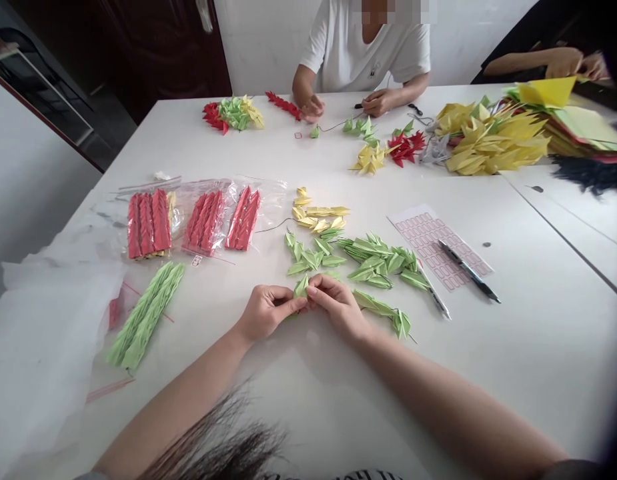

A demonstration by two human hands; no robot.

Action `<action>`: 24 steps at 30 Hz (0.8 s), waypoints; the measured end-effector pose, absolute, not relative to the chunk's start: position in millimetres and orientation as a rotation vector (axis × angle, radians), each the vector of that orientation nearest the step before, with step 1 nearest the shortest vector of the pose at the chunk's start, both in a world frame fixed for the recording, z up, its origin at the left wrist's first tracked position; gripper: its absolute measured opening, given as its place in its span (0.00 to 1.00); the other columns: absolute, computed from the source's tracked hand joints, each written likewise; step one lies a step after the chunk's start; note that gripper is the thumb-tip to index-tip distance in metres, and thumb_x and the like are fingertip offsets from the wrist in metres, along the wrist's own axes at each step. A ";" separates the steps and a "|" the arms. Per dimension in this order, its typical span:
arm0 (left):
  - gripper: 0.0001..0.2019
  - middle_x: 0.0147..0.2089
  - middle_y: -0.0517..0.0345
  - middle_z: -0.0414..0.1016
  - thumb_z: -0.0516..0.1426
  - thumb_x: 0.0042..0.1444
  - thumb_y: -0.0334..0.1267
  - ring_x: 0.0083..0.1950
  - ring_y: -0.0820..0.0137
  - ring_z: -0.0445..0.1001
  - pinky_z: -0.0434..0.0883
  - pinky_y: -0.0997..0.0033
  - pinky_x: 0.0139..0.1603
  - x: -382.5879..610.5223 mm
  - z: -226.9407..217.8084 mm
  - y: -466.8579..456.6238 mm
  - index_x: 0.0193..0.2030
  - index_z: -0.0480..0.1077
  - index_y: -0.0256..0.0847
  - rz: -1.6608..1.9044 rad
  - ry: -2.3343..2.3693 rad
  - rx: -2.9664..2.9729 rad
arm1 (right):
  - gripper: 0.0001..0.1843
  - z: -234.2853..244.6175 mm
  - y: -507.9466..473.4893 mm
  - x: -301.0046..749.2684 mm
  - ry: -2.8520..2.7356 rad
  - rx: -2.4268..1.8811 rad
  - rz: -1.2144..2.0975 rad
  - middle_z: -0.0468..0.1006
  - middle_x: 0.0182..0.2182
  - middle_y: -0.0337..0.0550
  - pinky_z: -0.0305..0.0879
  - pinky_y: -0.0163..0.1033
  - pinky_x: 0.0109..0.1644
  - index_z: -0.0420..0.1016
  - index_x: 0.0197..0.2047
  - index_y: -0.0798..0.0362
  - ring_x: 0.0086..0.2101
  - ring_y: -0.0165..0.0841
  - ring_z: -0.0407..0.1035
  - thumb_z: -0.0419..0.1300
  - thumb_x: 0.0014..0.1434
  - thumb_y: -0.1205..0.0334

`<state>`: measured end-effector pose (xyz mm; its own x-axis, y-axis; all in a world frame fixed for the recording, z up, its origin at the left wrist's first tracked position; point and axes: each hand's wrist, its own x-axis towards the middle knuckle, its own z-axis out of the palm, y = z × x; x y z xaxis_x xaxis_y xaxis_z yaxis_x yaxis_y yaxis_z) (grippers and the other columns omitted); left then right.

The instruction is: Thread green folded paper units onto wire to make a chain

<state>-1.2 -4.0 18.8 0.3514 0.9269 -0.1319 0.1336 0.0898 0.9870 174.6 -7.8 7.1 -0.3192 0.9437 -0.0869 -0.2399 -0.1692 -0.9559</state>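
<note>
Head view: my left hand [265,310] and right hand [338,308] pinch one green paper piece [301,287], low over the table [488,373].
Work partway, I judge: red strands [203,220] lie bagged at left; loose green pieces [383,261] and yellow pieces [318,217] lie beyond, unhandled.

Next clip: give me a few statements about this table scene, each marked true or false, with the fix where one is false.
1. The left hand and the right hand both pinch one green folded piece. True.
2. The red folded stacks lie loose, outside any bag. False: they sit inside clear plastic bags.
3. A black pen lies across the label sheet. True.
4. The person opposite wears a black shirt. False: the shirt is white.
</note>
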 end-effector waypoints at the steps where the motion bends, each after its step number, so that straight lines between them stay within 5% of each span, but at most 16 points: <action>1: 0.21 0.22 0.58 0.72 0.63 0.54 0.50 0.26 0.73 0.67 0.61 0.74 0.27 -0.6 19.7 -4.3 0.19 0.71 0.35 0.807 1.065 1.355 | 0.17 6.7 -9.7 173.6 -1.155 -0.914 1.614 0.67 0.26 0.36 0.64 0.37 0.35 0.66 0.35 0.51 0.28 0.31 0.66 0.64 0.61 0.47; 4: 0.23 0.18 0.61 0.64 0.64 0.52 0.52 0.23 0.76 0.59 0.56 0.74 0.25 0.9 22.6 -4.9 0.17 0.70 0.35 0.834 1.075 1.358 | 0.17 4.0 -15.4 171.1 -1.194 -0.852 1.432 0.66 0.33 0.37 0.64 0.37 0.34 0.61 0.39 0.48 0.29 0.30 0.64 0.65 0.61 0.49; 10: 0.28 0.17 0.64 0.51 0.63 0.51 0.56 0.22 0.78 0.50 0.48 0.73 0.23 -0.4 21.4 -3.3 0.14 0.63 0.36 0.843 1.085 1.388 | 0.16 1.3 -18.3 171.9 -1.439 -0.975 1.215 0.56 0.25 0.31 0.50 0.34 0.25 0.63 0.47 0.47 0.23 0.28 0.52 0.63 0.62 0.52; 16: 0.22 0.19 0.61 0.61 0.65 0.51 0.51 0.24 0.76 0.57 0.54 0.73 0.25 -1.6 18.0 -3.1 0.17 0.70 0.35 0.830 1.078 1.376 | 0.14 6.9 -19.2 172.0 -1.454 -0.924 1.202 0.58 0.25 0.32 0.53 0.34 0.27 0.66 0.49 0.48 0.24 0.28 0.55 0.62 0.63 0.54; 24: 0.15 0.23 0.58 0.70 0.64 0.52 0.45 0.28 0.72 0.66 0.61 0.74 0.29 -2.6 16.4 -2.4 0.24 0.76 0.34 0.828 1.063 1.411 | 0.15 9.0 -17.0 174.1 -1.480 -0.928 1.369 0.63 0.24 0.35 0.56 0.35 0.28 0.70 0.37 0.51 0.25 0.29 0.57 0.63 0.62 0.48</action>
